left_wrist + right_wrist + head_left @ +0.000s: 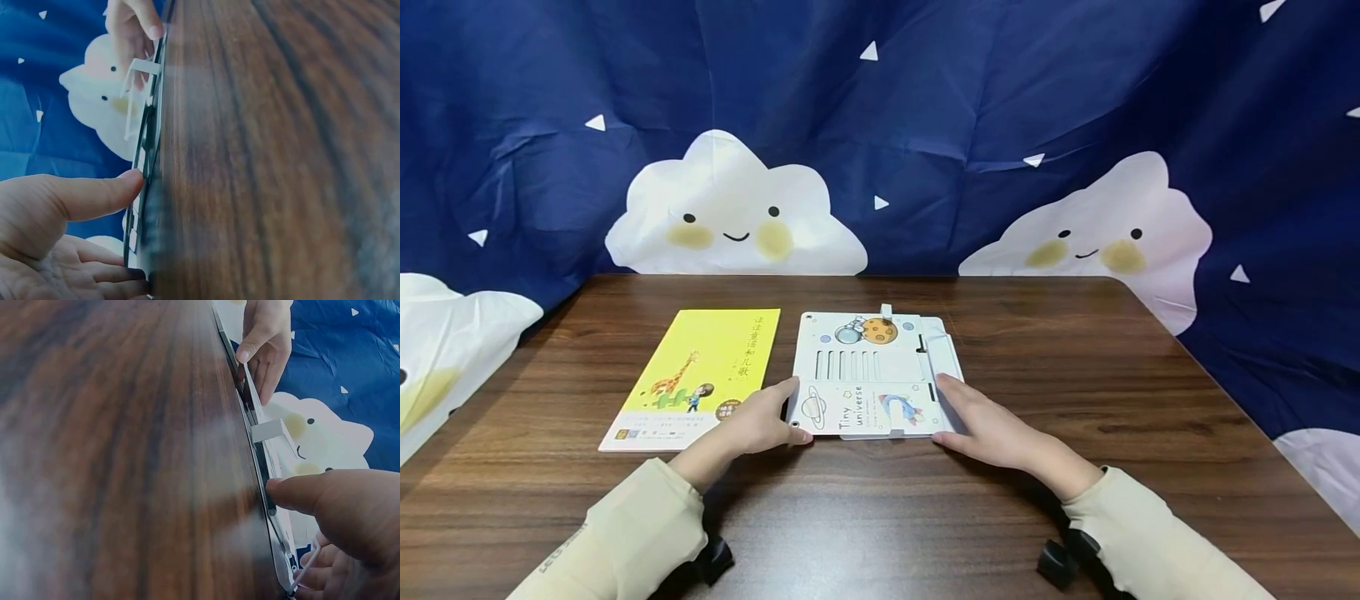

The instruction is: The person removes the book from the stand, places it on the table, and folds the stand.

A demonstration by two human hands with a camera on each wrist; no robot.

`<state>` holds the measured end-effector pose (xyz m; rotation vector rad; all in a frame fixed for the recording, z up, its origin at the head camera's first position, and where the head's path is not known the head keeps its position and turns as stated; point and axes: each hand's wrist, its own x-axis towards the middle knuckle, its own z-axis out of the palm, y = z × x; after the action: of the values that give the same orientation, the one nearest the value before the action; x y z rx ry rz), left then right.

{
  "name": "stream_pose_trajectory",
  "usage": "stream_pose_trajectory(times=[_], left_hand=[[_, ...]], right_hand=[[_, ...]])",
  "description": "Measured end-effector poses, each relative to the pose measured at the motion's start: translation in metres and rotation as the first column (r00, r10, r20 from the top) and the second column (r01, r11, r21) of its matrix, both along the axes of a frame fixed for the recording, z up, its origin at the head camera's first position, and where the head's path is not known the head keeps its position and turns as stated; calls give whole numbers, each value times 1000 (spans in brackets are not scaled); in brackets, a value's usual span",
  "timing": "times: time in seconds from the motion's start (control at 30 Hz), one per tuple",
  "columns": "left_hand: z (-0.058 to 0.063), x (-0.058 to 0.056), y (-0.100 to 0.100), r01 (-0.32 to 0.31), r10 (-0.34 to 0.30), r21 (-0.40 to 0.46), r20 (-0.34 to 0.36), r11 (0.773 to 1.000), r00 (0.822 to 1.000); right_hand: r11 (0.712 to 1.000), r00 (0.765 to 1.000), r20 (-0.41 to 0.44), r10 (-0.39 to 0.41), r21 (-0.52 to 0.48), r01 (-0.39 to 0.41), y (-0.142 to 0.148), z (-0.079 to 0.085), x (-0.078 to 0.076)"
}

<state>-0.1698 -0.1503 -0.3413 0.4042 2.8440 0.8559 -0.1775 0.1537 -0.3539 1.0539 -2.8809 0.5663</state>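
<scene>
A white folding book stand (901, 367) lies folded nearly flat on the table, printed with "Tiny universe", a planet and a rocket. My left hand (766, 419) holds its left edge, with the thumb (103, 197) at the near corner. My right hand (988, 425) holds the right side, its thumb (300, 492) on the near edge. In the right wrist view, a white clip (267, 431) sticks up from the stand's near edge between the hands. Some fingertips are hidden behind the panel.
Left of the stand, a yellow book (718, 358) with a giraffe on its cover lies on the brown wooden table (880, 517). A blue curtain (917, 108) with white clouds hangs behind the table's far edge.
</scene>
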Motion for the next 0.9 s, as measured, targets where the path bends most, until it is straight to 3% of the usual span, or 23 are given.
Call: stream_pose_trajectory(times=[0.5,0.9], left_hand=[[0,1,-2,19,-19,10,-9,1000,1000],[-1,1,-2,10,-10,23,-3,1000,1000]], right_hand=[[993,999,35,-11,119,7,-9,5,-3],[975,1000,13,3,223,-6,-17,10,-5]])
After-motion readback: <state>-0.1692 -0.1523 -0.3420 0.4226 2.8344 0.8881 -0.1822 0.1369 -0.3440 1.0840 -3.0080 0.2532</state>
